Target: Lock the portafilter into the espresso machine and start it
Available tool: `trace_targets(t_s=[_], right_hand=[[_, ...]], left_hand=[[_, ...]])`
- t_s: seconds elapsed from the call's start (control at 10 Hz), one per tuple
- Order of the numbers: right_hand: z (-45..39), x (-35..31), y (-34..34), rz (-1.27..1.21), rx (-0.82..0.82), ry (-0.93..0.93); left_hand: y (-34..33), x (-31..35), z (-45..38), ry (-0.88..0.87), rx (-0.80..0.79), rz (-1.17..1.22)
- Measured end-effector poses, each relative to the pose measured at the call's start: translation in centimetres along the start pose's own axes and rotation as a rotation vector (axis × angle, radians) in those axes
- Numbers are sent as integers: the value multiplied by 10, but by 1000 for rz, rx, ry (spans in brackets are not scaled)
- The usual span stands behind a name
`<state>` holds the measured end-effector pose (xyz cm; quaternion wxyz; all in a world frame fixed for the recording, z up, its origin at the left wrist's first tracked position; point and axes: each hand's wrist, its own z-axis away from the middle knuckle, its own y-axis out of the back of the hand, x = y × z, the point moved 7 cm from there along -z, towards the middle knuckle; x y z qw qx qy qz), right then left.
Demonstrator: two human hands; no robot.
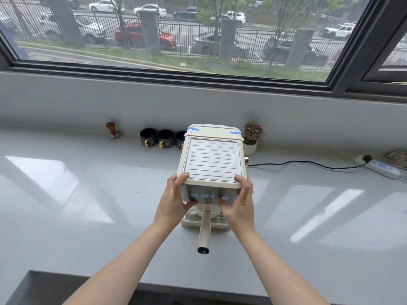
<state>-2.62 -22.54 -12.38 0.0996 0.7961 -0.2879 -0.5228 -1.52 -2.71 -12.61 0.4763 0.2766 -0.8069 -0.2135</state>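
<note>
A cream espresso machine (212, 159) stands mid-counter, its ribbed top facing me. The portafilter (204, 230) sits under its front, the cream handle pointing straight toward me. My left hand (176, 199) clasps the machine's front left corner, fingers on the top edge, thumb under the panel. My right hand (239, 201) holds the front right corner, and its thumb rests on the third of several lit buttons (214, 196) on the front panel. The portafilter's basket is hidden beneath the machine's front.
Behind the machine by the wall stand three black cups (164, 138), a wooden-handled tamper (112, 129) and a small potted plant (252, 137). A black cable (308, 164) runs right to a white power strip (382, 167). The grey counter (88, 194) ends at a near edge.
</note>
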Motion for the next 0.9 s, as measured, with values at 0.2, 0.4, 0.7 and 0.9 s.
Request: trace_targets(t_s=[0.2, 0.4, 0.7, 0.9], right_hand=[[0, 4, 1, 11, -36, 14], [1, 6, 4, 40, -53, -15], [-2, 8, 15, 121, -155, -17], [-11, -13, 38, 125, -389, -110]], left_hand=[[1, 0, 1, 15, 5, -1], [0, 0, 1, 24, 5, 2], [3, 0, 2, 37, 9, 6], [5, 3, 2, 37, -10, -17]])
